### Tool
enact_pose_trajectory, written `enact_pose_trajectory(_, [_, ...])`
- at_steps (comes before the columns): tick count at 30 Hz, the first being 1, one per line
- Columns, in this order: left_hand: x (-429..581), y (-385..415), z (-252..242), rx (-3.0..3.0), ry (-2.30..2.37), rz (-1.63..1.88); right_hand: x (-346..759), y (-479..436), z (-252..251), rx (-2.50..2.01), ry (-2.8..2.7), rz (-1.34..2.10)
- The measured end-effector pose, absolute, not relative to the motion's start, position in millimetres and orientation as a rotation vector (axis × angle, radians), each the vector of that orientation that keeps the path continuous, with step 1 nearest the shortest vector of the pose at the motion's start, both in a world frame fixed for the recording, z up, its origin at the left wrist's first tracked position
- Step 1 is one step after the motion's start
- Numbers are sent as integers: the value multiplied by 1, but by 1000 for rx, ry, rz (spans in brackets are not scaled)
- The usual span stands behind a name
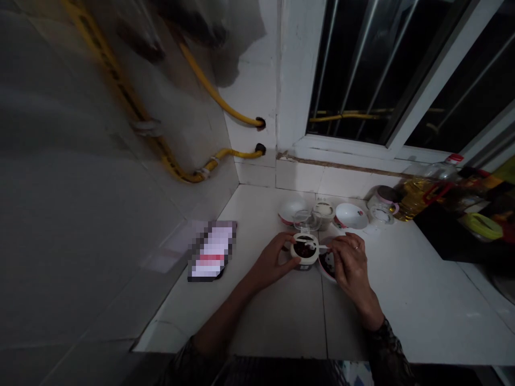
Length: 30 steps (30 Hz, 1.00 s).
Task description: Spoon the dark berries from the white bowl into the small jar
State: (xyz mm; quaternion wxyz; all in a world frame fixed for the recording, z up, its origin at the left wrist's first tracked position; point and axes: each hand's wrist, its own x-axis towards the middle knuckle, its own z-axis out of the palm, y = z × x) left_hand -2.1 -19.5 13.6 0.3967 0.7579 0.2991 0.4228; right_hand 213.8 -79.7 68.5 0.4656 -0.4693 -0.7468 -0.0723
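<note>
My left hand grips the side of a small white-rimmed jar with dark contents; its clear lid stands open at the back. My right hand pinches the handle of a small white spoon, whose other end is over the jar's mouth with a little white stuff at it. Below my right hand, just right of the jar, is a bowl with dark contents and a white patch, partly hidden by the fingers.
Behind are a white bowl, a lidded jar, another white bowl and a glass jar. An oil bottle and a dark box stand right. A phone leans at the left wall, under yellow pipes.
</note>
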Motion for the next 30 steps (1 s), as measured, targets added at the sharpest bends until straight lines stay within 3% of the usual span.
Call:
enact_pose_trajectory(4, [-2,-19,12,1921,765,1078,230,-80,66,-1097,-1762,-318])
enact_pose_trajectory(12, [-3,-19,12,1939,777,1069,275,-74,47,-1497,-1742,-179])
enact_pose_trajectory(17, [-3,-19,14,1941,777,1077,263,-73,43,-1543,-1786,110])
enact_pose_trajectory(25, [-2,-18,12,1926,780,1086,254,-75,54,-1607,-1314,683])
enact_pose_trajectory(30, [-2,-19,13,1925,794,1070,259,-73,56,-1549,-1107,754])
